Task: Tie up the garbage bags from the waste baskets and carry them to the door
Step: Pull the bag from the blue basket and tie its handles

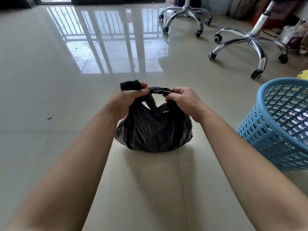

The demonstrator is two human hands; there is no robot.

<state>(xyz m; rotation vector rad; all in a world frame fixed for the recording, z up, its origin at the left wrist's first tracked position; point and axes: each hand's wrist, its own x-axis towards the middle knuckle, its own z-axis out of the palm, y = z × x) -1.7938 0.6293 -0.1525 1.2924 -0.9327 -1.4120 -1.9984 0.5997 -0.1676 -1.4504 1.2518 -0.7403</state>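
Head view: a black garbage bag (153,130) sits on the pale tiled floor (50,97) at the middle of the picture, between the person's two bare forearms, which reach in from the near edge. Its body is bulged and crumpled, and its top is drawn up into strips.

The left hand (128,99) has its fingers curled round one gathered strip of the bag's top. A short loose end (130,85) of black plastic sticks out past the fingers on the far left side. The right hand (183,100) pinches the plastic with curled fingers and thumb. Between the two hands runs a twisted strand (158,90) of the bag, stretched nearly level above the bag's body. Whether a knot is formed under the fingers cannot be told.

To the right of the bag, apart from it, is a blue plastic waste basket (283,122) with a perforated wall, cut off by the right edge. At the far right stand two chrome chair bases on castors, one nearer (250,40) and one farther (185,15). A yellow object (303,75) shows at the right edge just beyond the basket. Bright window bars are mirrored in the glossy floor at the far left, and small dark specks (49,118) lie on the tiles.
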